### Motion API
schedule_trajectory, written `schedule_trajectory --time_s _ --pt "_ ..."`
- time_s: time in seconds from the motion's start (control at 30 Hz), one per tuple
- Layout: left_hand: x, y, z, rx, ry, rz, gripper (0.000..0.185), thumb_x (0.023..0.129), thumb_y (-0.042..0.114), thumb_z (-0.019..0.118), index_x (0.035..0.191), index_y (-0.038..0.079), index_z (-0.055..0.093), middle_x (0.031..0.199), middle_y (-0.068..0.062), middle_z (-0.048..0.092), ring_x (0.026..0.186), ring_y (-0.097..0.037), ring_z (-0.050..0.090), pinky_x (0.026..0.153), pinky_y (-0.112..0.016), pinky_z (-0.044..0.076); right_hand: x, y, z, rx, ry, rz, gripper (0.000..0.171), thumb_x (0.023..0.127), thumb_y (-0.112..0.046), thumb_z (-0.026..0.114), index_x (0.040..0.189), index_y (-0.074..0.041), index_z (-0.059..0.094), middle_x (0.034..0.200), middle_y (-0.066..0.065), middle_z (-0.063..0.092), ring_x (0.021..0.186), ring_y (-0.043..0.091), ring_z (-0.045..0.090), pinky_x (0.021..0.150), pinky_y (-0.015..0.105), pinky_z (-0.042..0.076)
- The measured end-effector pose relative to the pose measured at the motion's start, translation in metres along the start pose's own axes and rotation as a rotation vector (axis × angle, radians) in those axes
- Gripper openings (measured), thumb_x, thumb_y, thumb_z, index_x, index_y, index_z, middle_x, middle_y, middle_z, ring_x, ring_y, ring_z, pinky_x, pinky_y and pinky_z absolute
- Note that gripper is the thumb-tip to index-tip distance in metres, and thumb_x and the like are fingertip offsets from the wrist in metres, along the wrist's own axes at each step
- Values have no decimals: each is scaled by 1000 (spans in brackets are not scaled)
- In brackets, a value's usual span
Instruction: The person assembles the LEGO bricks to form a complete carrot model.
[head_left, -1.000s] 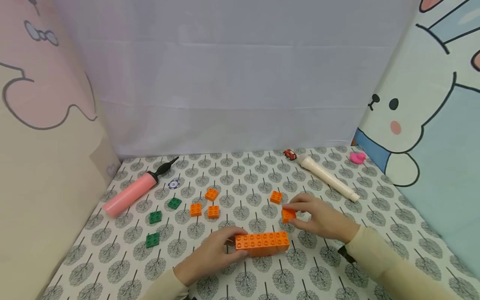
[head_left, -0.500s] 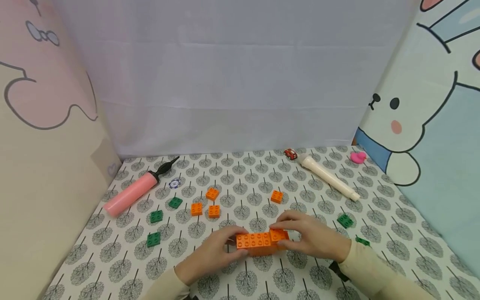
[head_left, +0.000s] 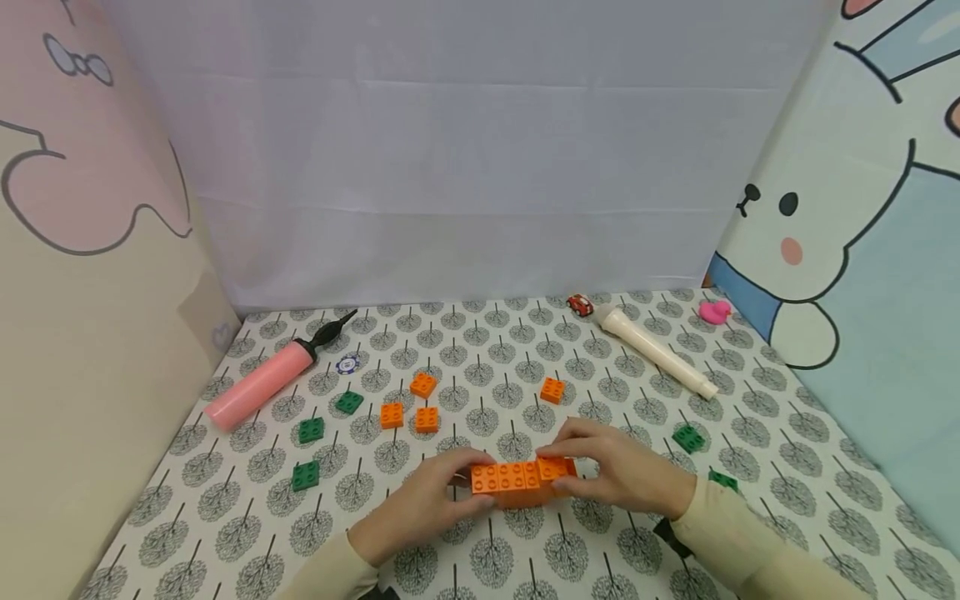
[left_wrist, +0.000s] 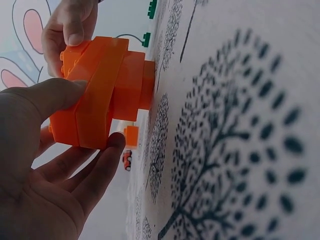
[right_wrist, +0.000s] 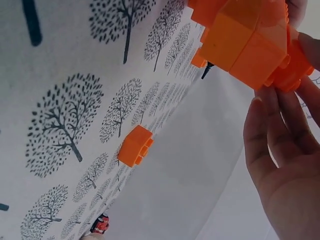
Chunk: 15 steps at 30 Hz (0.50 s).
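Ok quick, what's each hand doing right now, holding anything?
Left hand: grips the left end of the orange brick row.
Right hand: holds the small orange brick on the row's right end.

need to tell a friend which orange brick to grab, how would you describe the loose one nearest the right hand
Start at the long white tube lying slantwise at the back right of the tree-print table. Come toward the two hands; just behind the right hand sits one small orange brick. It lies alone, while the other three loose orange bricks cluster further left.
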<state>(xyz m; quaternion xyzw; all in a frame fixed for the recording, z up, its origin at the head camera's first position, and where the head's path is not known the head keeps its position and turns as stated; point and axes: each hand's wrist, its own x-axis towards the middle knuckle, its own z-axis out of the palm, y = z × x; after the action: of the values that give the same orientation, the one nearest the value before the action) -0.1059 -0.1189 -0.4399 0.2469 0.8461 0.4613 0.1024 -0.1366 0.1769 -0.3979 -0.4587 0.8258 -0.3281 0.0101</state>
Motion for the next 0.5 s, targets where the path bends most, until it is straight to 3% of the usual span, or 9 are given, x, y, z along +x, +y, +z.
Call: schedule_trajectory --time_s 0.33,0.5 --pt "0 -1 0 8 1 -1 40 88 34 76 125 24 63 116 9 64 99 -5 62 88 -27 56 0 1 4 -61 36 -45 39 87 -21 78 124 -16 69 105 -13 60 88 1 55 72 25 55" --pt "1 -1 0 13 -3 9 40 88 32 76 125 23 63 115 9 65 99 -4 62 88 -26 56 2 2 -2 -30 -48 14 36 91 -28 74 125 -20 68 108 -13 61 93 2 57 79 28 56"
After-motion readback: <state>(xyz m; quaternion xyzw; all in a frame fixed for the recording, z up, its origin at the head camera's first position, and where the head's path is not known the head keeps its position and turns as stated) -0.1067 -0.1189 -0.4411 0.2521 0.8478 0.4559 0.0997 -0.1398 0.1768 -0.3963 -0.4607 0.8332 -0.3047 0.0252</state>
